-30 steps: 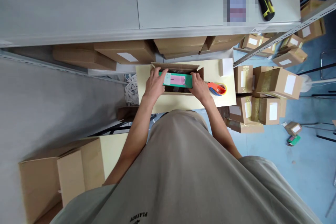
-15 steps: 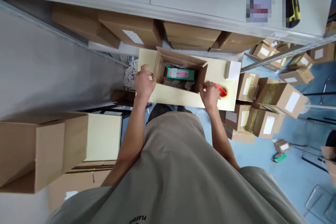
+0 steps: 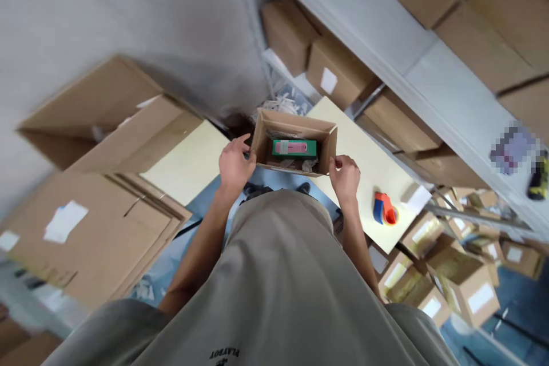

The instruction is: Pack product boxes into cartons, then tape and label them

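Observation:
An uncovered cardboard box (image 3: 295,120) is held between my hands in front of my body. My left hand (image 3: 235,164) grips its left end, with the thumb and fingers at the upper edge. At the right end, my right hand (image 3: 345,177) pinches the rim near the front corner. Inside the box lies a green package (image 3: 294,148) with a pink item showing on its face. Crumpled clear plastic (image 3: 309,165) sits beside the package. The undersides of the fingers are partly hidden by the box walls.
A cream table (image 3: 369,160) on the right bears a red and blue tape dispenser (image 3: 384,209) and a white box (image 3: 415,198). Left are a large open carton (image 3: 115,131), flattened cardboard (image 3: 98,229) and another cream tabletop (image 3: 189,160). Shelves with cartons (image 3: 401,120) stand behind the table.
My body and view have turned left. Both hands now hold the box, which has come off the table's middle to its left end; the tape dispenser shows clear of my right hand.

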### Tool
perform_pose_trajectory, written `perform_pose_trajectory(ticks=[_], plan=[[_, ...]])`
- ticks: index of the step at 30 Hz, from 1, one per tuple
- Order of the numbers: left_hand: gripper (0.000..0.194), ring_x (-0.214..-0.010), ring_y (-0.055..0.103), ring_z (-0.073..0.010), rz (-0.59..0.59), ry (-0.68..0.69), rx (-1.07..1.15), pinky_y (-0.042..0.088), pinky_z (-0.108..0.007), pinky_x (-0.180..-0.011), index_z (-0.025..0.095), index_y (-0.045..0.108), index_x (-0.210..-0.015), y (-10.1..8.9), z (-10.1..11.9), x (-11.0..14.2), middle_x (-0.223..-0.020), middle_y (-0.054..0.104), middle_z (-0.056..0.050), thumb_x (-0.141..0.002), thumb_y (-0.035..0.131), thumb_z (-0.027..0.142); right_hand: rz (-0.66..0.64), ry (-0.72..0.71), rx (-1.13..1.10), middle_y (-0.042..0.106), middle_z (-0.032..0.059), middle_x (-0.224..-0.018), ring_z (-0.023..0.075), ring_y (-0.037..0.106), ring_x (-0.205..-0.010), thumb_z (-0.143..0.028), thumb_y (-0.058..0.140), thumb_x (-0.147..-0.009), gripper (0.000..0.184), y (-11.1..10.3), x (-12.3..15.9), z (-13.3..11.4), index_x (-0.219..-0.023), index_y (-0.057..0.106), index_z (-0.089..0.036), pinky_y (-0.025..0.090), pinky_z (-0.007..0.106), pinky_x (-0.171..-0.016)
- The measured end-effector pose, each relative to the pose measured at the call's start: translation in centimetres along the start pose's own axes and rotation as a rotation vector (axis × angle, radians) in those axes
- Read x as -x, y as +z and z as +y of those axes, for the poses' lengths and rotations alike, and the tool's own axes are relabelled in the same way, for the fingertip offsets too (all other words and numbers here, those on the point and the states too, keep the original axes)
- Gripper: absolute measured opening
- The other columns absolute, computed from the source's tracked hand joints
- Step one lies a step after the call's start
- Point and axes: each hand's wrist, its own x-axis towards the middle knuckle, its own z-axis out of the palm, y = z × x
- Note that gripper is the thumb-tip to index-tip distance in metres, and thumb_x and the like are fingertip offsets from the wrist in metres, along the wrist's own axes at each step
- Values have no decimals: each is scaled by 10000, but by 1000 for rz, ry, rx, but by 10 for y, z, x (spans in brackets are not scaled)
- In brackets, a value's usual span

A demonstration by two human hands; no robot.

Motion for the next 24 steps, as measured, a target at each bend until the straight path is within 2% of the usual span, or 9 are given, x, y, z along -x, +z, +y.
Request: perform_pose_trajectory(ticks=[4,7,10,12,15,18,24], plan=[[475,-1103,769,-336,184,-171,-16,585,-481,-1073,181,752,-1438,-62,-92,43,-1084,823,-111,-992,610,259,-61,-269,-84,770,102,-942,263,683,-894,-353,567,-1115,275,56,-13,-91,-905,695,-231,520,373,-871],[474,-1088,767,-331,289,-297,-26,587,-474,-1045,185,751,-1448,-100,-160,74,-1072,821,-112,-1007,614,290,-155,-449,-122,774,101,-958,260,683,-913,-359,547,-1137,299,101,-14,-164,-919,707,-232,520,368,-879],[465,-1084,764,-325,372,-388,-18,585,-464,-1036,187,761,-1444,-126,-216,100,-1064,805,-115,-1018,616,308,-237,-577,-119,779,101,-967,259,683,-928,-357,544,-1146,306,145,-10,-227,-926,717,-234,522,359,-882],[448,-1074,758,-314,422,-436,-9,582,-457,-1042,197,772,-1429,-136,-245,113,-1062,792,-111,-1027,610,307,-275,-647,-110,780,100,-965,258,687,-933,-359,550,-1148,307,173,-6,-261,-925,721,-235,523,351,-884],[442,-1057,745,-304,485,-488,2,578,-453,-1048,210,776,-1431,-144,-275,126,-1047,781,-104,-1033,602,291,-309,-719,-94,779,98,-957,258,693,-931,-376,550,-1153,323,205,-1,-300,-918,724,-237,526,345,-880],[447,-1040,736,-300,509,-518,23,582,-441,-1030,214,771,-1453,-144,-292,134,-1035,772,-104,-1049,598,296,-330,-738,-81,779,100,-956,261,699,-926,-389,545,-1153,330,227,0,-325,-931,733,-233,536,349,-881],[507,-1067,740,-309,483,-602,126,597,-455,-1044,188,700,-1553,-138,-304,139,-1057,735,-114,-1077,572,304,-416,-738,-27,778,101,-951,265,710,-885,-381,599,-1100,278,243,-8,-352,-920,743,-227,550,371,-879]])
